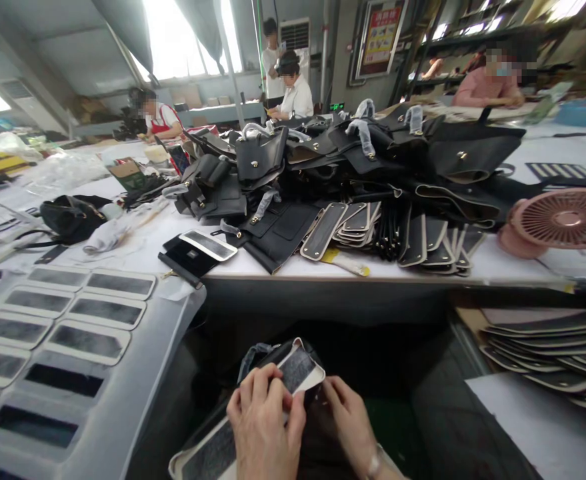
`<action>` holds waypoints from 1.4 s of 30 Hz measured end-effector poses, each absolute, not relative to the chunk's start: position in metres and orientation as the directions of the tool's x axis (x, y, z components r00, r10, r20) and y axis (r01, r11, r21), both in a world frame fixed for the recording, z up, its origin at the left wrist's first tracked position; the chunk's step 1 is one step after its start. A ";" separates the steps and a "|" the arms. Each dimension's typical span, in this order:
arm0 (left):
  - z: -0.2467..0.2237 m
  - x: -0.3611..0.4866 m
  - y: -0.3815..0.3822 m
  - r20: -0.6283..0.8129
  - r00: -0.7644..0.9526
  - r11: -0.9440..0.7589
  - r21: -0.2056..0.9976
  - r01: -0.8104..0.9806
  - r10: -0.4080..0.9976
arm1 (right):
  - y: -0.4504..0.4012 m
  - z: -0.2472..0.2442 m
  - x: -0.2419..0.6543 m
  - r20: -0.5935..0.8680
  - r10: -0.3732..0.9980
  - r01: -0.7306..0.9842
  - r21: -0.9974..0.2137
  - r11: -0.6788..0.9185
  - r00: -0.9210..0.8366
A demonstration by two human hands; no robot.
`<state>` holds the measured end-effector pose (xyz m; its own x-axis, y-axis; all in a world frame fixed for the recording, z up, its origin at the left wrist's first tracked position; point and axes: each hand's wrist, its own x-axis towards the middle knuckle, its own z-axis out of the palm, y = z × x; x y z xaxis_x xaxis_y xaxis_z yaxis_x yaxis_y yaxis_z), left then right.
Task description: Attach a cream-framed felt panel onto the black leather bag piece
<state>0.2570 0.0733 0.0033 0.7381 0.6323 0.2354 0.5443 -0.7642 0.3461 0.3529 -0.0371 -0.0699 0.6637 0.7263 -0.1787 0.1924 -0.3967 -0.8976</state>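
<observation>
Low in the middle of the head view, a long piece point(207, 457) with a dark centre and a pale border lies slanted over black material. My left hand point(267, 417) is closed over this piece, its fingers bent across the middle. My right hand point(350, 417) is at the far right end, thumb and fingertips pressed together beside the pale edge; what they pinch is too small to make out. Behind the piece, a dark bag part point(260, 353) shows a clear wrapped strap. Its lower portion is hidden by my hands and shadow.
A grey board point(137, 393) with rows of pale-bordered pieces is at the left. Black bags point(273, 230) are heaped on the white table point(253, 267). A pink fan point(565, 217) and stacked dark pieces point(547, 347) are at the right. Several people work farther back.
</observation>
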 end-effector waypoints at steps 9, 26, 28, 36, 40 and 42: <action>-0.001 0.254 0.074 0.246 0.727 -0.751 0.399 0.526 0.641 | -0.073 -0.046 0.349 0.628 0.759 0.982 -0.172 -0.082 0.173; -0.014 0.214 0.067 0.351 0.719 -0.787 0.419 0.453 0.601 | -0.050 -0.035 0.334 0.586 0.791 0.984 -0.137 -0.118 0.176; -0.017 0.213 0.063 0.322 0.711 -0.768 0.416 0.487 0.625 | -0.046 -0.037 0.329 0.621 0.768 0.986 -0.141 -0.091 0.160; -0.026 0.193 0.063 0.423 0.649 -0.775 0.351 0.526 0.632 | -0.033 -0.037 0.311 0.661 0.741 0.991 -0.124 -0.050 0.120; -0.018 0.176 0.068 0.396 0.619 -0.734 0.362 0.574 0.679 | -0.027 -0.035 0.302 0.667 0.739 0.990 -0.138 -0.002 0.094; -0.015 0.170 0.069 0.405 0.585 -0.711 0.348 0.612 0.702 | -0.023 -0.034 0.297 0.670 0.738 0.989 -0.142 0.025 0.078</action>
